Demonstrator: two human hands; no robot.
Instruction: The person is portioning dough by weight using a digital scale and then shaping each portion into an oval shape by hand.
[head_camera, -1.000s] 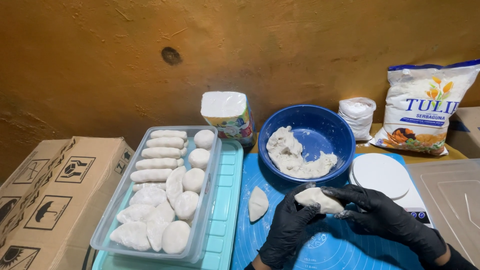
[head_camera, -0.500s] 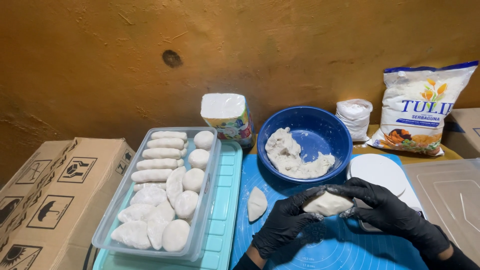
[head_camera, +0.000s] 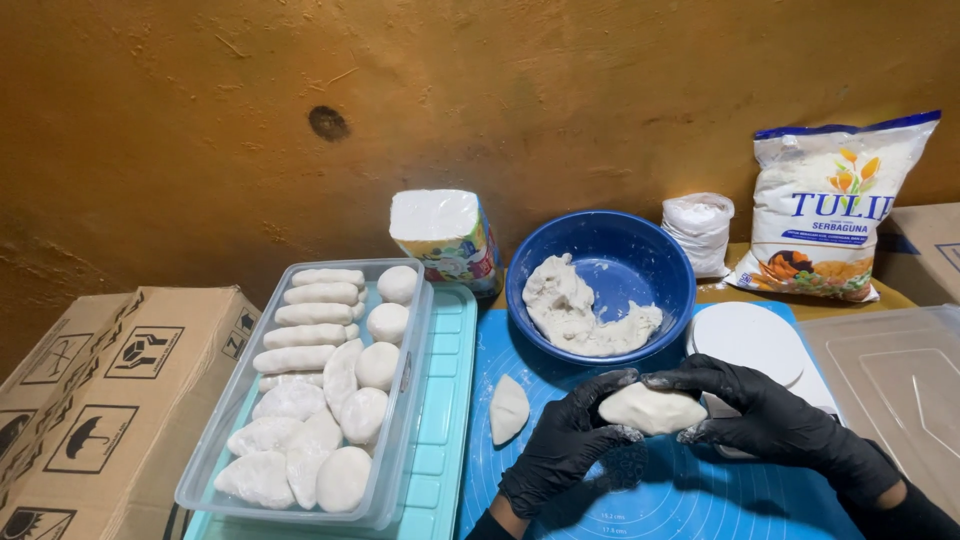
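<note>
Both gloved hands, left hand (head_camera: 565, 450) and right hand (head_camera: 765, 415), clasp a dough piece (head_camera: 651, 408) between them above the blue mat (head_camera: 640, 505), just before the blue bowl (head_camera: 600, 285). A folded dumpling (head_camera: 508, 409) lies beside.

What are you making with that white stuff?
A person in black gloves holds a lump of dough between the left hand and right hand above a blue mat. More dough sits in the blue bowl. A clear tray on the left holds many shaped pieces, and one folded piece lies on the mat.
</note>
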